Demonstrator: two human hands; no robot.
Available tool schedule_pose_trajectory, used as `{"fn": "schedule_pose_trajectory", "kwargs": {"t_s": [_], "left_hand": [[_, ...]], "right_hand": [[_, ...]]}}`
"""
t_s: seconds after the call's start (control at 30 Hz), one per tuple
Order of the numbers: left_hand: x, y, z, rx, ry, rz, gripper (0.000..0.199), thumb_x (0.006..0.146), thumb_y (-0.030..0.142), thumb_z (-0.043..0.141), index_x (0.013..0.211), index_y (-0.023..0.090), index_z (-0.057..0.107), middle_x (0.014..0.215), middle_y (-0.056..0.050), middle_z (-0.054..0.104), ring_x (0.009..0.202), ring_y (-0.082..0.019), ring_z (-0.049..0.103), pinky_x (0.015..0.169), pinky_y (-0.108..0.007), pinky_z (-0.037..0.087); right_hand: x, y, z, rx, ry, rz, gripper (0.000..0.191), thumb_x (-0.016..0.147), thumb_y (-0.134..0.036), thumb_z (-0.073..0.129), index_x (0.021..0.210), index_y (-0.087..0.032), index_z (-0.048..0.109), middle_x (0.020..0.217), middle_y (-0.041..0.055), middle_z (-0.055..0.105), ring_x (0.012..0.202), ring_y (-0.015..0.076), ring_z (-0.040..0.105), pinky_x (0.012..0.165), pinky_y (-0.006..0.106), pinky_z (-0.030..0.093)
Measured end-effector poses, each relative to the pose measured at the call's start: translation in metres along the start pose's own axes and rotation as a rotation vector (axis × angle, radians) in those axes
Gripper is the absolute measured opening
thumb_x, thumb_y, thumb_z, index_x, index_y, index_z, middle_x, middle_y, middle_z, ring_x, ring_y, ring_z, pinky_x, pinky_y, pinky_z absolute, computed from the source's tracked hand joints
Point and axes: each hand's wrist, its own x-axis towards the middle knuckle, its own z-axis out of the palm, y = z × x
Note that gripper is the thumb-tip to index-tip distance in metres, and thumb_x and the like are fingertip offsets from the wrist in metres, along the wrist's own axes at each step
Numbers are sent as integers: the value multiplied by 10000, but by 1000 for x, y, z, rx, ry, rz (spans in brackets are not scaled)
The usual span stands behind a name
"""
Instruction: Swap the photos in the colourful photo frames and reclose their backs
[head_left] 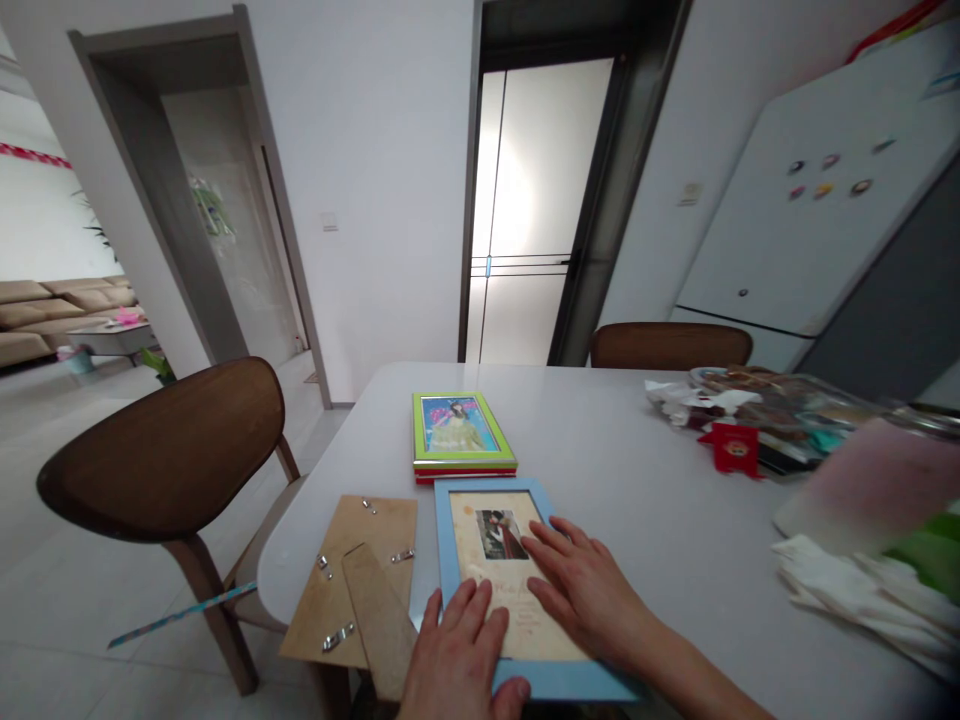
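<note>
A light-blue picture frame (448, 540) lies on the white table near its front edge, holding a cream sheet (469, 545) with a small photo (501, 535) and faint writing. My left hand (459, 650) rests over the frame's lower left part, fingers spread, palm down. Across the right side of the sheet lies my right hand (585, 585), its fingers stretched out flat. Left of the frame is a brown backing board (390, 525) with metal clips and a stand leg (375, 610); its lower right part is hidden by my left hand.
Behind the blue frame sits a stack topped by a green picture frame (465, 463). Clutter, a red packet (735, 449) and white cloth (847, 590) occupy the table's right side. Brown chairs stand at the left (172, 450) and far side (671, 345).
</note>
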Motion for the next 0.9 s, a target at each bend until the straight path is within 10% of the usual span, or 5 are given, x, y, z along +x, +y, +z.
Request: {"fn": "schedule_pose_trajectory", "kwargs": {"t_s": [0.27,0.37,0.53,0.7,0.9], "left_hand": [[-46,-46,-39,132,72,-63,738,577,313,645,1243,238,338,1315,-136,333,1198,-311,292,929,-544,260],[-75,-89,-46,306,200,-309,738,527,154,608,1223,222,372,1306,-124,361,1188,-314,312,930,-531,271],[-88,-128,-43,389,415,-269,512,628,117,487,1134,193,466,1196,-90,500,1067,-219,487,881,-370,412],[-81,-113,-52,415,547,-183,383,666,179,510,1049,163,525,1138,-119,540,1002,-236,535,818,-362,469],[-57,-67,-36,376,569,52,518,725,281,522,1205,155,374,1243,-150,441,1113,-254,438,856,-367,448]], "right_hand": [[5,-19,-5,151,37,-23,353,745,-287,433,1062,-184,550,1156,108,512,1076,246,411,888,411,310],[6,-62,-9,301,39,-121,339,734,-284,460,1039,-176,560,1091,106,548,1023,227,440,898,399,297],[15,-142,9,361,-52,-220,535,581,-465,598,1053,-225,519,1016,72,546,936,256,441,854,454,285],[22,-159,21,481,43,-145,562,535,-273,616,1083,-233,494,1052,76,487,947,243,420,828,398,329],[-7,-105,-18,574,56,-156,475,581,-178,522,1054,-209,521,1144,81,445,1068,224,384,927,364,292]]}}
